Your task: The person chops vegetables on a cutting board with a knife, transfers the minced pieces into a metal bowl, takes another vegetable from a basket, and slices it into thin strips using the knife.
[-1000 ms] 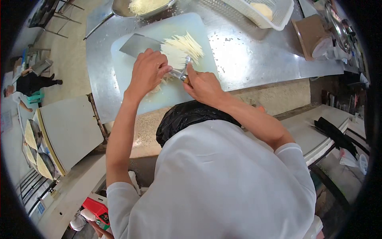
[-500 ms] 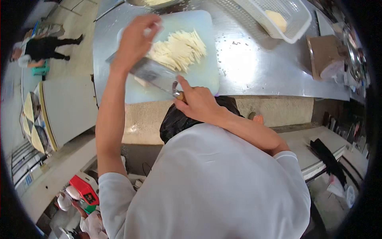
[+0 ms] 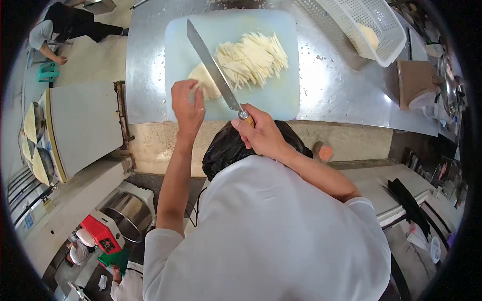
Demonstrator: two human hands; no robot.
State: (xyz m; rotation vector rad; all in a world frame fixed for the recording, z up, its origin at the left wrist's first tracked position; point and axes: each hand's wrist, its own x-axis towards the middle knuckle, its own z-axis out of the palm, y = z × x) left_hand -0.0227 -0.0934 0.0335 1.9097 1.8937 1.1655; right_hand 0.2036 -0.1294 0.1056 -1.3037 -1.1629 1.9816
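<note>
My right hand (image 3: pixel 261 131) is wrapped round the wooden handle of a cleaver (image 3: pixel 213 67). Its broad blade stands on edge, slanting up and left over a white cutting board (image 3: pixel 175 40). Left of the blade lies a pale, peeled piece of vegetable (image 3: pixel 205 80), its exact kind not clear. My left hand (image 3: pixel 188 108) is at this piece's near left side, thumb and fingers curved but apart; whether the fingertips press on it I cannot tell. Right of the blade, a heap of pale cut strips (image 3: pixel 253 57) spreads over the board.
The board lies on a wet steel table (image 3: pixel 331 95) dotted with scraps. A white perforated basket (image 3: pixel 389 45) at the back right holds another pale piece (image 3: pixel 369 37). A brown board (image 3: pixel 416 83) is farther right. A black bag (image 3: pixel 226 150) hangs below the table edge. A person (image 3: pixel 60 25) stands far left.
My left hand has come down from above the board to the pale piece. The cleaver has turned from lying flatter to standing on edge between piece and strips. The head view has shifted.
</note>
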